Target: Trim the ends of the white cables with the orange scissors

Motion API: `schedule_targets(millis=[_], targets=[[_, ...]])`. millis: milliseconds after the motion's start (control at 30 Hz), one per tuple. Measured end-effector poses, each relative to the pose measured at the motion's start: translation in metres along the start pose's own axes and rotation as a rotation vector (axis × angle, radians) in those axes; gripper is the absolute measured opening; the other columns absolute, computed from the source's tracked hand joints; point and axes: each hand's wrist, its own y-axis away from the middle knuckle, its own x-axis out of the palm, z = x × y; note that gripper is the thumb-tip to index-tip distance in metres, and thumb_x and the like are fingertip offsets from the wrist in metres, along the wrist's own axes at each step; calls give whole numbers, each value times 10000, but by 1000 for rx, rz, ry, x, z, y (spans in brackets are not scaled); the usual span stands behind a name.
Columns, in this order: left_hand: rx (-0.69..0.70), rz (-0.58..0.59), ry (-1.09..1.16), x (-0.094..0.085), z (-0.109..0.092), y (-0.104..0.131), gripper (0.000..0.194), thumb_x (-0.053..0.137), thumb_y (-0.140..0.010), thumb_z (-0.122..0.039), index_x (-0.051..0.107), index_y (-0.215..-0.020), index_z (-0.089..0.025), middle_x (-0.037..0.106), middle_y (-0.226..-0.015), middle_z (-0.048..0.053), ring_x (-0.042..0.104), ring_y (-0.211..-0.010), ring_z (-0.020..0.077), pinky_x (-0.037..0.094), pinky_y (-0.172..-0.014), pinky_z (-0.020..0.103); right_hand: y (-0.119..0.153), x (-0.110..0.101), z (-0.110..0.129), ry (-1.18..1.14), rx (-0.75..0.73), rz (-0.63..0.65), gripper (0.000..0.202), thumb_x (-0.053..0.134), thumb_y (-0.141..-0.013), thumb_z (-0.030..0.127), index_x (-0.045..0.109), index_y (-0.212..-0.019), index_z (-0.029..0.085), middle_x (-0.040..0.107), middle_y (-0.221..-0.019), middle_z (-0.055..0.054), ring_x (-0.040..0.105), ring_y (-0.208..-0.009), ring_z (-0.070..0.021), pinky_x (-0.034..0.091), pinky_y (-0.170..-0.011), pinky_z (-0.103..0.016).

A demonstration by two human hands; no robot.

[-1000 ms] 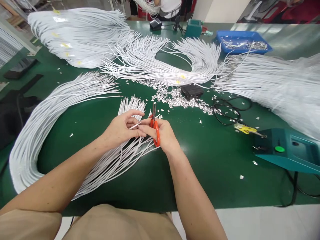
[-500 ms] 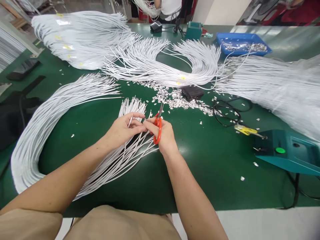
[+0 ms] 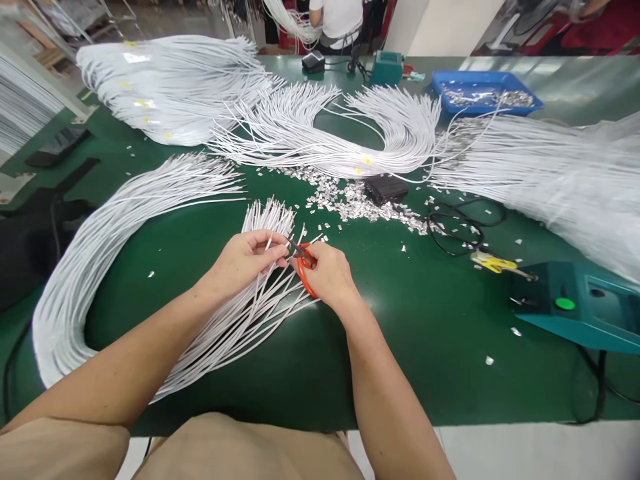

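Observation:
My left hand (image 3: 250, 257) is closed on a white cable, pinched between thumb and fingers above a curved bundle of white cables (image 3: 65, 293). Close beside it on the right, my right hand (image 3: 327, 270) holds scissors with red-orange handles (image 3: 306, 283). The scissor blades point left and reach to the fingertips of my left hand. Loose cable ends (image 3: 270, 215) fan out just beyond both hands. Whether the blades touch the pinched cable is too small to tell.
Small silvery pieces (image 3: 355, 200) lie scattered beyond my hands around a black block (image 3: 386, 189). More white cable bundles (image 3: 170, 87) lie behind. A blue tray (image 3: 485, 103) stands at the back right; a teal machine (image 3: 575, 307) is at the right. A person (image 3: 341, 20) is in the background.
The scissors have swung from pointing away to pointing left, with their blades now at my left fingertips. My left fingers have closed together more. The view has shifted slightly.

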Motion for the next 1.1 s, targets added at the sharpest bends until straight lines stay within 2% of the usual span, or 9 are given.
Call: schedule_targets(millis=[167,333,533,667,833,1000,1100], targets=[[76,-37,-148,1,-2,0,226,667,-794,-375,666,-893,-172,681,-672,12,566,-561,123,427,-564,248,1,0,2,91,-29,-11,192,558,-826,320,610,-686,199,615,-747,-20,510,-656,-141,295,-588,-270],[132,-40,-185,0,4,-2,228,644,-804,-381,661,-896,-174,688,-710,22,640,-669,165,474,-672,278,2,0,2,164,-54,-12,178,547,-843,286,621,-710,195,632,-782,-35,553,-712,-152,331,-637,-277],[160,-44,-223,-2,6,-3,241,669,-771,-390,679,-895,-184,703,-835,29,630,-738,172,481,-708,281,2,2,3,205,-49,-21,210,536,-864,304,621,-705,195,641,-788,-46,563,-730,-163,337,-639,-286],[169,-100,-220,-1,5,-3,187,670,-766,-356,678,-836,-182,699,-775,17,622,-707,165,481,-704,278,3,2,4,211,-51,-31,213,539,-865,307,629,-711,192,648,-795,-47,566,-733,-165,329,-623,-287],[120,-72,-140,1,0,-2,157,662,-768,-319,667,-819,-171,693,-733,15,634,-666,156,496,-701,280,5,2,4,202,-51,-38,230,535,-872,329,634,-716,191,658,-809,-46,567,-718,-162,315,-599,-286],[205,-131,-193,0,3,-1,161,698,-746,-333,679,-789,-179,714,-819,28,624,-736,164,484,-709,276,7,4,6,203,-25,-34,252,522,-879,354,641,-721,199,659,-800,-50,573,-712,-168,317,-597,-289],[193,-87,-171,-2,3,-2,157,695,-757,-331,683,-800,-180,707,-786,19,618,-727,157,482,-701,267,7,4,7,206,-30,-38,243,518,-880,337,639,-725,196,655,-802,-54,575,-728,-168,322,-609,-285]])
